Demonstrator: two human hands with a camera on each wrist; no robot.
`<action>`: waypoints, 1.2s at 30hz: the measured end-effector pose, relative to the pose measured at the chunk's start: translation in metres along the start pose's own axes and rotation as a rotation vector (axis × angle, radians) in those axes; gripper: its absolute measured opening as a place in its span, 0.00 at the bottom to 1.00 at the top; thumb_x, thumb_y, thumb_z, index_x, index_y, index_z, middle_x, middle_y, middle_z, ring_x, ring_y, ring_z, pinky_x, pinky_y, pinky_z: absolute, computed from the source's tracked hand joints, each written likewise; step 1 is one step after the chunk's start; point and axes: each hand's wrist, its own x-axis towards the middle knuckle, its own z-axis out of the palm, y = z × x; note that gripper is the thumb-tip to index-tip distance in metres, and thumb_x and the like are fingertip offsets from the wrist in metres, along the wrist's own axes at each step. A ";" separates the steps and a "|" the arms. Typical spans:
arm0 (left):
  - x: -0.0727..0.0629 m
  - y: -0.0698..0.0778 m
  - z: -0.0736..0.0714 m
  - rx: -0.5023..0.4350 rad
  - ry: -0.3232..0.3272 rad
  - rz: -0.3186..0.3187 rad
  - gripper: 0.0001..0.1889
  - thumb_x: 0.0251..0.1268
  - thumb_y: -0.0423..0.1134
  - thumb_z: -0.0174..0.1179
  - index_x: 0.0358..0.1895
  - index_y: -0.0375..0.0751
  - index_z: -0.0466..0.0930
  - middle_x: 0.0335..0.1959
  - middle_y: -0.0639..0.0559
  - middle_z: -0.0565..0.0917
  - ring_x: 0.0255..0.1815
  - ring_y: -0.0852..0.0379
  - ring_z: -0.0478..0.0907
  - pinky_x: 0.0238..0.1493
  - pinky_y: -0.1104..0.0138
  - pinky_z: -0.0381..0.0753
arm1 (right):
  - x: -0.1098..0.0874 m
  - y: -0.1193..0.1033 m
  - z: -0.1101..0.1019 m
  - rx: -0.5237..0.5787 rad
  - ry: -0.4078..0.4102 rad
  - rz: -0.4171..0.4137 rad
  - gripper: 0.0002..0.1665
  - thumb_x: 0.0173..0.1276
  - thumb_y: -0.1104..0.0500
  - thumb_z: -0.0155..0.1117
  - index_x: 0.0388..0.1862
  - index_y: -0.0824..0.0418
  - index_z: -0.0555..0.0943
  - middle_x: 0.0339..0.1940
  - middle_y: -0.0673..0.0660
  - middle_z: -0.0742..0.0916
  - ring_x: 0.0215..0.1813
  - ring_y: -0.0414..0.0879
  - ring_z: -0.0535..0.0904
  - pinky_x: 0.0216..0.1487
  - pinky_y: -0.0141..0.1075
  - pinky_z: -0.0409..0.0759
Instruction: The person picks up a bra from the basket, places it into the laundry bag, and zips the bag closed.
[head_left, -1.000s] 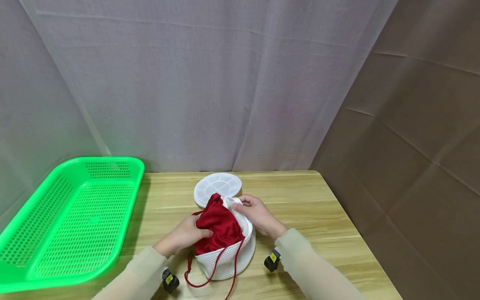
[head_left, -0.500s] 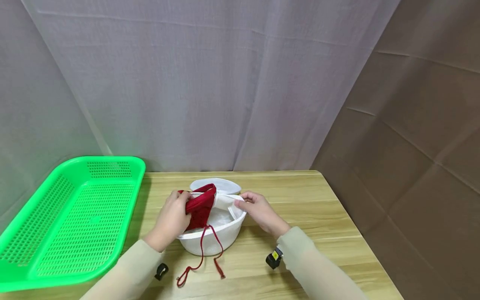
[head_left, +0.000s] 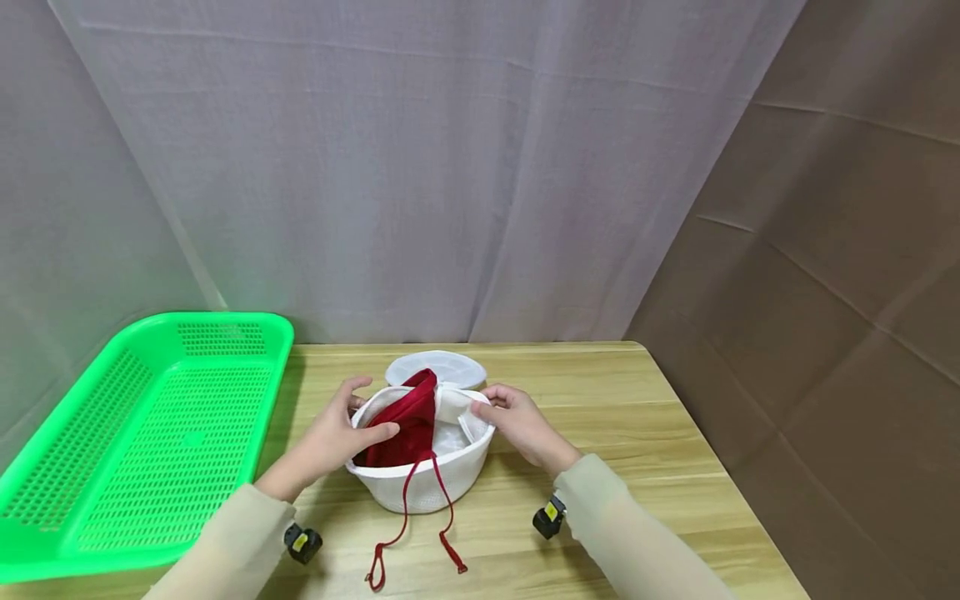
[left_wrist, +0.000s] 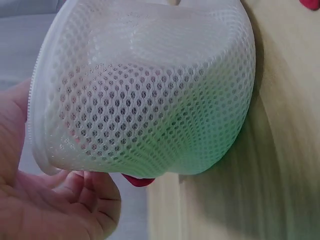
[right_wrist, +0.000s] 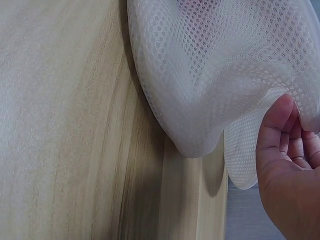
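Note:
A white mesh laundry bag (head_left: 427, 490) stands on the table with its round zip lid (head_left: 437, 367) flipped back behind it. Inside its left half lies a red satin garment (head_left: 408, 427), part of it rising above the rim; two thin red cords hang over the front onto the table. My left hand (head_left: 318, 446) straddles the bag's left rim, thumb stretched over the garment, fingers spread and loosely bent outside. With thumb and fingers, my right hand (head_left: 521, 427) pinches the bag's right rim. Mesh hides most of the garment in the left wrist view.
A large green plastic basket (head_left: 258, 433) takes up the left side of the wooden table (head_left: 600, 392). Grey curtain (head_left: 375, 167) hangs behind the table's far edge, and a brown cloth wall (head_left: 840, 292) flanks the right.
The red garment has gone from lying over the bag's opening to sitting inside its left part. My left hand has loosened from the garment and shifted left. My right hand keeps the rim.

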 end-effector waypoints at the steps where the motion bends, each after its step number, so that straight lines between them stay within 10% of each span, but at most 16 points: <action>1: -0.001 0.000 -0.001 -0.008 -0.001 -0.021 0.41 0.51 0.45 0.74 0.66 0.36 0.62 0.46 0.40 0.77 0.42 0.51 0.77 0.41 0.62 0.79 | -0.003 -0.005 0.001 0.000 -0.008 0.001 0.11 0.68 0.64 0.62 0.44 0.71 0.77 0.36 0.55 0.84 0.36 0.42 0.77 0.39 0.33 0.76; 10: -0.004 -0.005 0.006 -0.060 0.020 -0.140 0.21 0.51 0.38 0.74 0.43 0.33 0.74 0.39 0.44 0.80 0.35 0.53 0.79 0.35 0.62 0.81 | -0.014 -0.023 0.005 0.015 -0.034 -0.004 0.08 0.68 0.66 0.61 0.42 0.72 0.77 0.34 0.55 0.84 0.36 0.42 0.77 0.39 0.33 0.76; 17: -0.005 -0.009 0.014 -0.030 0.046 -0.094 0.16 0.51 0.32 0.72 0.35 0.36 0.71 0.34 0.46 0.79 0.35 0.54 0.76 0.33 0.65 0.77 | -0.009 -0.015 0.000 0.003 -0.011 0.019 0.10 0.68 0.66 0.61 0.44 0.71 0.78 0.36 0.56 0.85 0.37 0.43 0.78 0.41 0.34 0.77; 25: -0.002 -0.002 0.002 0.002 -0.070 -0.049 0.18 0.54 0.44 0.72 0.37 0.36 0.75 0.29 0.48 0.79 0.31 0.55 0.75 0.30 0.66 0.76 | 0.002 0.007 -0.006 0.003 0.021 0.013 0.13 0.67 0.63 0.64 0.46 0.70 0.78 0.36 0.56 0.85 0.38 0.43 0.78 0.42 0.35 0.77; 36: 0.034 -0.003 -0.018 0.122 0.070 0.109 0.17 0.68 0.39 0.59 0.54 0.32 0.75 0.46 0.39 0.81 0.46 0.43 0.79 0.46 0.55 0.80 | -0.002 0.007 -0.006 -0.009 0.005 -0.008 0.11 0.66 0.62 0.65 0.43 0.67 0.79 0.37 0.57 0.85 0.38 0.44 0.79 0.41 0.34 0.78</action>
